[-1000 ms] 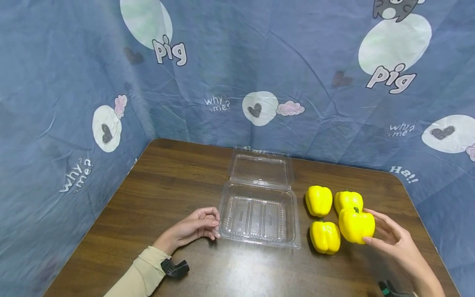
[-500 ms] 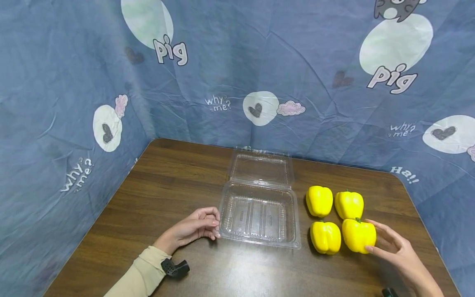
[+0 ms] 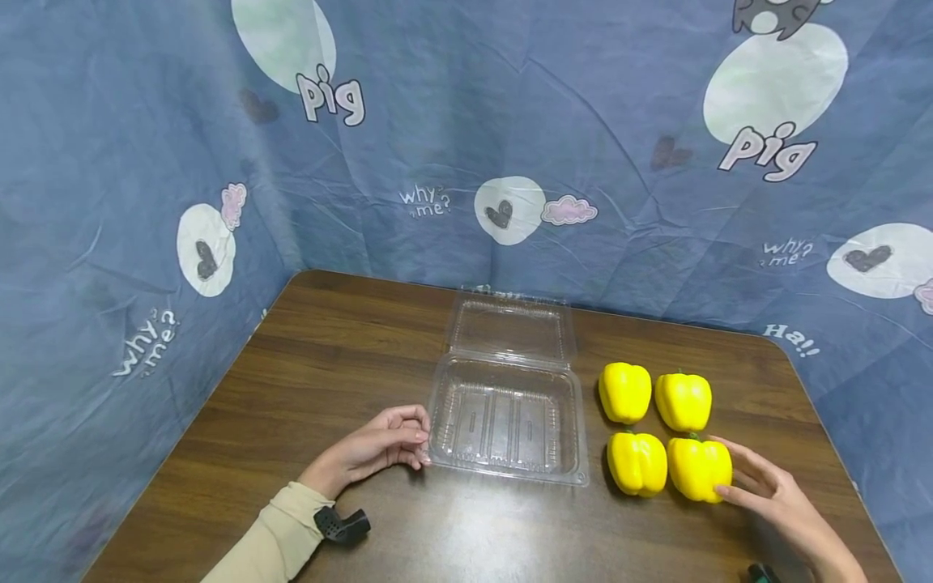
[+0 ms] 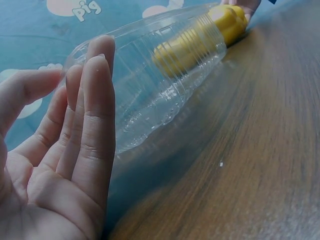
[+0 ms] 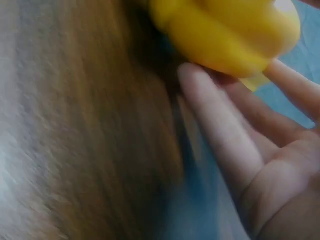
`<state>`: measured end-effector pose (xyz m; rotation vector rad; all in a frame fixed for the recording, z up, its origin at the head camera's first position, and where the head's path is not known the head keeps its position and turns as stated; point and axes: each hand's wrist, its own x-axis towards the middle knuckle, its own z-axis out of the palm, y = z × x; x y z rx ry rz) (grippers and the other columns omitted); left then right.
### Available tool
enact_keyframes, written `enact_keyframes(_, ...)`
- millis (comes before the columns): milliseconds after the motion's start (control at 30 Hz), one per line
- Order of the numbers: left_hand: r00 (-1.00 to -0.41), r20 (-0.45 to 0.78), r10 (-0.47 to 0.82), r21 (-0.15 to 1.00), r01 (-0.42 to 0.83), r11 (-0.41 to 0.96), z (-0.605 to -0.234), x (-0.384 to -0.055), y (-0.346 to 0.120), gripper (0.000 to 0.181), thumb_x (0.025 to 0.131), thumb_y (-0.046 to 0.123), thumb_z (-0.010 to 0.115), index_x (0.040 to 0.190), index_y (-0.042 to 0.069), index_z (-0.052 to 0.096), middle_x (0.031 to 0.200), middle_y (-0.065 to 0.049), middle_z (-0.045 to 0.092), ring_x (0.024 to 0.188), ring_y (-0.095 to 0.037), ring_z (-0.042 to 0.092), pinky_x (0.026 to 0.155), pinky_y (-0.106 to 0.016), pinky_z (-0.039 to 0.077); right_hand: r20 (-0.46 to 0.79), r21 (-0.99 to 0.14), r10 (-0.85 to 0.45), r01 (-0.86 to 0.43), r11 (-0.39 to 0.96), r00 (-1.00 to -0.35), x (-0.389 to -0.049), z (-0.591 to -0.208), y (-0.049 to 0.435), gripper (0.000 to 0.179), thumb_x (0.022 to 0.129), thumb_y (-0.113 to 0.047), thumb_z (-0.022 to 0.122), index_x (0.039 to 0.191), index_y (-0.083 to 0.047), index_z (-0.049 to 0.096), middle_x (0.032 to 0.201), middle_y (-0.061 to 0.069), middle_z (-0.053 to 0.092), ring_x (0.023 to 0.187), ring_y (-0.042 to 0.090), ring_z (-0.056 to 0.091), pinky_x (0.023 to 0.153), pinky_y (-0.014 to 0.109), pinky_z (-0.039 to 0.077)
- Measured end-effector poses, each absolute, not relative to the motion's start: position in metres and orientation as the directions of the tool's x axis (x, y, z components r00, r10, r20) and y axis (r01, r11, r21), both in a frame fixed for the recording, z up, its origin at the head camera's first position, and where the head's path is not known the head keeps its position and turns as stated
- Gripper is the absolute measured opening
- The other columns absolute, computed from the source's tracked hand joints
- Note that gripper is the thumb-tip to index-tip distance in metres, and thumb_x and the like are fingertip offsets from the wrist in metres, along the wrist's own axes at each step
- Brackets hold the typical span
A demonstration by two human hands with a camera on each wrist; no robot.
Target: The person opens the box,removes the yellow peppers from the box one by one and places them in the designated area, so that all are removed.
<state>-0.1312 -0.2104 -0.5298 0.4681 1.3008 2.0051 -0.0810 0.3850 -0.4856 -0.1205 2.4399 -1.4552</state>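
Note:
My left hand [image 3: 379, 448] pinches the left front rim of a clear plastic clamshell container [image 3: 503, 468], thumb on one side and fingers on the other. The container's lid [image 3: 510, 330] lies folded back behind the base. At the right, my right hand [image 3: 780, 494] holds the nearest yellow bell pepper [image 3: 700, 470] between thumb and fingers, its green stem pointing toward the back. In the right wrist view that bell pepper [image 5: 225, 40] is close above the wooden surface, blurred, with fingertips against its side.
Beside the held pepper stand more yellow bell peppers: one to its left [image 3: 637, 464], one behind it [image 3: 683, 402] and one at back left [image 3: 624, 393]. The brown wooden table [image 3: 328, 340] meets a blue printed cloth [image 3: 408, 105] at the back and sides.
My right hand has brought its bell pepper down and toward the front, away from overlapping the one behind, then slightly left beside the front-left pepper. My left hand stays at the container's rim.

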Motion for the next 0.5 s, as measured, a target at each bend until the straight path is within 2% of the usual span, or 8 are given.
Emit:
enact_keyframes(200, -0.699, -0.078, 0.711, 0.9, -0.356, -0.252, -0.5285, -0.1306, -0.2108, 0.013, 0.104, 0.001, 0.047, 0.107, 0.011, 0.056, 0.09, 0.002, 0.067, 0.085, -0.013, 0.075, 0.075, -0.024, 0.062, -0.178, -0.861, -0.232, 0.037, 0.507, -0.956, -0.0835, -0.492, 0.3921, 0.058, 0.102, -0.008, 0.059, 0.156, -0.002, 0.038, 0.129, -0.046, 0.046, 0.115, -0.024, 0.046, 0.085, 0.011, 0.05)
enact_keyframes(333, -0.698, -0.078, 0.711, 0.9, -0.356, -0.251, -0.5286, -0.1307, -0.2106, 0.013, 0.104, 0.001, 0.047, 0.108, 0.01, 0.055, 0.09, 0.002, 0.067, 0.085, -0.013, 0.075, 0.075, -0.023, 0.062, -0.184, -0.849, -0.223, 0.041, 0.526, -0.957, -0.0857, -0.4932, 0.3926, 0.06, 0.103, -0.009, 0.059, 0.157, 0.002, 0.035, 0.128, -0.046, 0.044, 0.114, -0.024, 0.047, 0.084, 0.012, 0.051)
enact_keyframes(500, -0.697, -0.069, 0.713, 0.901, -0.351, -0.256, -0.5292, -0.1309, -0.2107, 0.014, 0.104, 0.0, 0.046, 0.107, 0.01, 0.056, 0.09, 0.001, 0.067, 0.085, -0.013, 0.075, 0.075, -0.023, 0.062, -0.219, -0.837, -0.212, 0.072, 0.542, -0.953, -0.0856, -0.488, 0.3898, 0.066, 0.104, -0.016, 0.059, 0.162, -0.01, 0.028, 0.135, -0.042, 0.038, 0.115, -0.025, 0.042, 0.084, 0.014, 0.05)
